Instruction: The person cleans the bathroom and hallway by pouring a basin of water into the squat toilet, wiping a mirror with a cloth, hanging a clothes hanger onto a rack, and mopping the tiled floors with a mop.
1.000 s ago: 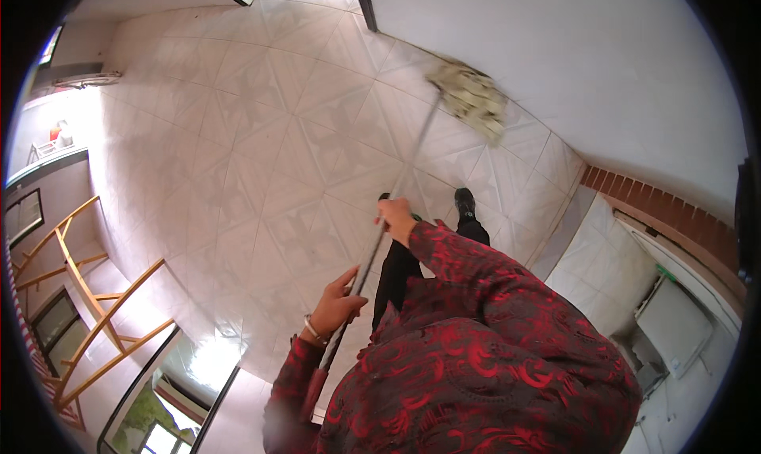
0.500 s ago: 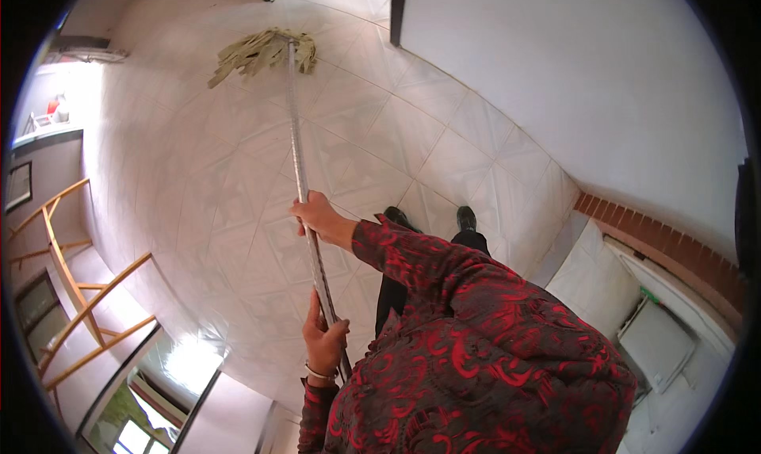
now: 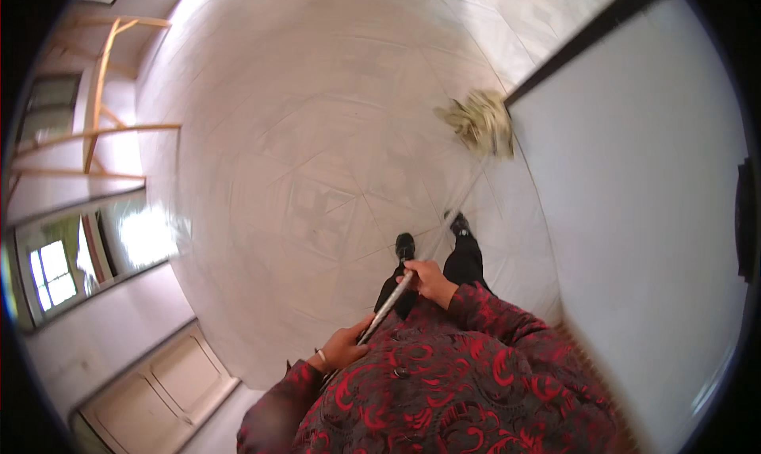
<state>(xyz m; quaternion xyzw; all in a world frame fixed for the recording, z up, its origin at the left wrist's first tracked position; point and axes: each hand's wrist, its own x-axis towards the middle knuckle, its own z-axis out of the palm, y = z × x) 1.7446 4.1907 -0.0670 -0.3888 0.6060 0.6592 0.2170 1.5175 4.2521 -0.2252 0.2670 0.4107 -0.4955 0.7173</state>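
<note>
I hold a long-handled mop slantwise across my front. Its pale handle runs from my body up to the right. The mop head, a bundle of greenish-yellow cloth strips, rests on the tiled floor beside the white wall's dark-edged corner, slightly blurred. My right hand is closed around the handle partway down, in front of my legs. Lower and to the left, my left hand, with a bracelet at the wrist, grips the handle close to my waist. The handle's near end is hidden by my arm and jacket.
A white wall rises close on my right. My dark shoes stand on the pale tiles. At the left are a wooden frame, a mirror-like panel and a beige cabinet door.
The mop head has swung from the far left to the right, by the wall corner. Both hands are lower and nearer my body. My view has turned, and my feet have shifted.
</note>
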